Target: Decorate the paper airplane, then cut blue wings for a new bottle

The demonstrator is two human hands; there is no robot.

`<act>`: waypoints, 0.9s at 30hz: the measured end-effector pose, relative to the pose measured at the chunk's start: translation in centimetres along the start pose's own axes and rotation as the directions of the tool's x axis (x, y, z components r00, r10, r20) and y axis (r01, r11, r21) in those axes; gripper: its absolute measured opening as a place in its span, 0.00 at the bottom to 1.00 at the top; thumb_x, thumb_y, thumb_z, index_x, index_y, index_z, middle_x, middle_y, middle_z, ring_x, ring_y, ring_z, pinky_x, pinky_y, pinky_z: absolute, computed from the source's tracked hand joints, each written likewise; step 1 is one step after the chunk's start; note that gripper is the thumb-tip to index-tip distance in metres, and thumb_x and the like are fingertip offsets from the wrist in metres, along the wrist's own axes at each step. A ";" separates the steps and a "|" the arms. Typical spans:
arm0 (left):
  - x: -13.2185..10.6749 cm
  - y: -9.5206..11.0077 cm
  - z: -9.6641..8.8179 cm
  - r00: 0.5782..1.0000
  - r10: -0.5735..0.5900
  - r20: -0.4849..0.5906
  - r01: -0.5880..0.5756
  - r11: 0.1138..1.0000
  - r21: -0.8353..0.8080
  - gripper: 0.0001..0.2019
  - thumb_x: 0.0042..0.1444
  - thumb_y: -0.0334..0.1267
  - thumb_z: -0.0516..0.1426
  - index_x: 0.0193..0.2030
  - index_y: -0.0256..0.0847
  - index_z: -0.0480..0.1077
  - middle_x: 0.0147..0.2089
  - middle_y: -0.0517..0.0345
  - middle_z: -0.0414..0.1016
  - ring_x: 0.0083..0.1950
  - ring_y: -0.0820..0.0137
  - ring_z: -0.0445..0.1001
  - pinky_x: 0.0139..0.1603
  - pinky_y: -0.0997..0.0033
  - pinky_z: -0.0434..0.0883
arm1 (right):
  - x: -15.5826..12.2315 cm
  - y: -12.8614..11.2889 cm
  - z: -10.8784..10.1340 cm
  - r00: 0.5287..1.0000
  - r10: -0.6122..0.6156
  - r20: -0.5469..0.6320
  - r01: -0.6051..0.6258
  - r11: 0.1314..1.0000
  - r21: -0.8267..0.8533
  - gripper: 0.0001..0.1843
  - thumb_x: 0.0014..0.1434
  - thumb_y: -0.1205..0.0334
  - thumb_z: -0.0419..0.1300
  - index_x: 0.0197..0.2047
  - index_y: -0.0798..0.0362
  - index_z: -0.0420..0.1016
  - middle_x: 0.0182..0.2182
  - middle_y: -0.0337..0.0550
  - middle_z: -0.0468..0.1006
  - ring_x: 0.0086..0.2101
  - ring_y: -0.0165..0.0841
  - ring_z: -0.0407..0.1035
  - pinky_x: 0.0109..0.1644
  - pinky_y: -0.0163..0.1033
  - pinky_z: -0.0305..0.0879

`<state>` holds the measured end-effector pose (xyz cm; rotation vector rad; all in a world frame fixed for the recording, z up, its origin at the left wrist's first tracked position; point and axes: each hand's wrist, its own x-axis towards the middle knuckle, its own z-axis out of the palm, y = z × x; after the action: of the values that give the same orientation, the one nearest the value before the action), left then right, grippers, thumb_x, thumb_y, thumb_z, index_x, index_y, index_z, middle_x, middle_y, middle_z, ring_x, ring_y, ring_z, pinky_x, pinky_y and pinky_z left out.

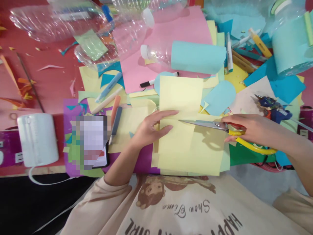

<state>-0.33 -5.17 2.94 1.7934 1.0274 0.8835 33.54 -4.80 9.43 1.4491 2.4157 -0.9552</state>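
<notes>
My left hand (151,129) pinches the left edge of a pale yellow sheet of paper (182,98), thumb and fingers closed on it. My right hand (246,129) grips yellow-handled scissors (207,124), whose blades point left and lie over the middle of that sheet. More pale yellow paper (202,153) lies under and below the blades, near the table's front edge.
A bottle wrapped in light blue paper (195,57) lies behind the sheet on pink paper (186,29). Clear plastic bottles (61,19) sit at the back left. Markers (228,52), a glue gun (274,107), a phone (94,142), a white jar (37,138) and paper scraps surround the work.
</notes>
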 end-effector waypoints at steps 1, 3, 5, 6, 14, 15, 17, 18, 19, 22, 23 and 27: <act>0.0 0.0 0.0 1.000 -0.006 0.003 0.006 1.000 0.004 0.22 0.55 0.30 0.61 0.57 0.48 0.71 0.55 0.57 0.78 0.54 0.67 0.77 0.57 0.65 0.74 | 0.0 0.0 0.0 1.000 0.001 0.004 -0.001 1.000 0.001 0.35 0.54 0.26 0.48 0.49 0.43 0.71 0.34 0.44 0.78 0.30 0.41 0.72 0.29 0.42 0.63; 0.0 -0.1 0.0 1.000 -0.020 0.013 0.020 1.000 0.010 0.22 0.55 0.31 0.61 0.57 0.48 0.71 0.55 0.57 0.78 0.54 0.66 0.77 0.57 0.63 0.74 | 0.0 -0.1 -0.1 1.000 0.003 0.021 -0.003 1.000 0.007 0.34 0.54 0.26 0.48 0.48 0.43 0.71 0.30 0.42 0.76 0.27 0.39 0.71 0.27 0.41 0.61; 0.0 -0.1 0.0 0.999 -0.027 0.019 0.027 1.000 0.007 0.21 0.55 0.31 0.61 0.57 0.48 0.71 0.55 0.56 0.78 0.54 0.66 0.77 0.58 0.63 0.74 | 0.0 -0.1 -0.2 1.000 0.009 0.030 -0.010 1.000 0.016 0.34 0.53 0.26 0.49 0.48 0.43 0.71 0.27 0.41 0.75 0.25 0.38 0.69 0.26 0.40 0.60; 0.0 -0.1 0.0 0.999 -0.028 0.020 0.028 1.000 0.003 0.21 0.55 0.31 0.61 0.57 0.48 0.71 0.55 0.56 0.78 0.54 0.66 0.77 0.58 0.63 0.73 | 0.0 -0.1 -0.2 1.000 0.011 0.028 -0.011 1.000 0.018 0.34 0.53 0.26 0.49 0.48 0.43 0.71 0.27 0.41 0.75 0.25 0.38 0.69 0.26 0.41 0.61; 0.1 -0.2 0.0 1.000 -0.012 0.014 0.012 1.000 -0.003 0.22 0.56 0.31 0.61 0.58 0.48 0.70 0.56 0.57 0.77 0.56 0.67 0.76 0.59 0.65 0.73 | 0.0 -0.3 -0.3 1.000 0.004 -0.005 -0.005 1.000 -0.018 0.35 0.53 0.27 0.51 0.53 0.42 0.71 0.42 0.45 0.80 0.34 0.45 0.75 0.30 0.45 0.66; 0.1 -0.2 0.0 1.000 -0.015 0.016 0.015 1.000 -0.002 0.22 0.56 0.31 0.61 0.58 0.48 0.70 0.57 0.57 0.77 0.56 0.66 0.76 0.59 0.64 0.73 | 0.0 -0.3 -0.2 1.000 0.012 -0.001 -0.012 1.000 -0.021 0.33 0.53 0.28 0.52 0.52 0.41 0.71 0.41 0.44 0.80 0.34 0.46 0.75 0.30 0.45 0.67; 0.1 -0.2 0.0 1.000 -0.022 0.020 0.022 1.000 0.003 0.22 0.55 0.31 0.61 0.58 0.48 0.70 0.57 0.56 0.77 0.56 0.65 0.76 0.59 0.63 0.73 | 0.1 -0.5 -0.1 0.999 0.030 0.014 -0.030 0.999 -0.024 0.31 0.53 0.28 0.53 0.50 0.41 0.72 0.42 0.44 0.80 0.35 0.46 0.76 0.30 0.45 0.67; 0.1 -0.1 0.1 0.999 -0.026 0.023 0.025 1.000 0.007 0.22 0.55 0.31 0.61 0.58 0.48 0.70 0.57 0.56 0.77 0.56 0.65 0.76 0.59 0.63 0.73 | 0.1 -0.6 0.0 0.999 0.036 0.022 -0.035 0.999 -0.026 0.31 0.52 0.28 0.54 0.49 0.40 0.72 0.43 0.44 0.80 0.36 0.47 0.76 0.29 0.45 0.67; 0.1 -0.1 0.1 0.999 -0.029 0.027 0.029 1.000 0.011 0.22 0.55 0.31 0.61 0.58 0.48 0.70 0.56 0.56 0.77 0.56 0.65 0.76 0.59 0.62 0.73 | 0.2 -0.6 0.0 0.999 0.037 0.026 -0.036 0.999 -0.028 0.31 0.52 0.28 0.54 0.49 0.41 0.72 0.43 0.44 0.80 0.37 0.47 0.76 0.29 0.46 0.67; 0.1 0.0 0.2 0.998 -0.043 0.046 0.042 0.999 0.023 0.22 0.55 0.32 0.61 0.57 0.48 0.71 0.56 0.56 0.77 0.56 0.65 0.76 0.59 0.62 0.73 | 0.5 -0.9 0.1 1.000 0.014 0.020 -0.013 1.000 -0.025 0.31 0.53 0.28 0.53 0.49 0.40 0.72 0.42 0.44 0.80 0.36 0.47 0.76 0.29 0.45 0.67; 0.1 0.1 0.2 0.998 -0.048 0.051 0.047 0.999 0.028 0.22 0.56 0.32 0.61 0.57 0.47 0.71 0.56 0.56 0.77 0.56 0.65 0.76 0.59 0.62 0.73 | 0.7 -0.9 0.1 1.000 0.002 0.020 -0.002 1.000 -0.022 0.30 0.54 0.29 0.52 0.50 0.40 0.71 0.41 0.44 0.80 0.36 0.46 0.76 0.29 0.45 0.67; 0.1 0.3 0.4 0.997 -0.050 0.058 0.049 0.998 0.029 0.21 0.56 0.32 0.60 0.57 0.47 0.71 0.56 0.55 0.77 0.55 0.65 0.76 0.59 0.63 0.73 | 1.1 -1.0 0.0 0.999 -0.022 0.045 0.022 1.000 -0.007 0.29 0.55 0.31 0.54 0.50 0.41 0.72 0.39 0.43 0.80 0.33 0.43 0.75 0.28 0.42 0.65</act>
<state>0.12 -5.24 3.10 1.7986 1.0463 0.7854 32.14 -4.37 9.37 1.3863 2.4055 -0.9716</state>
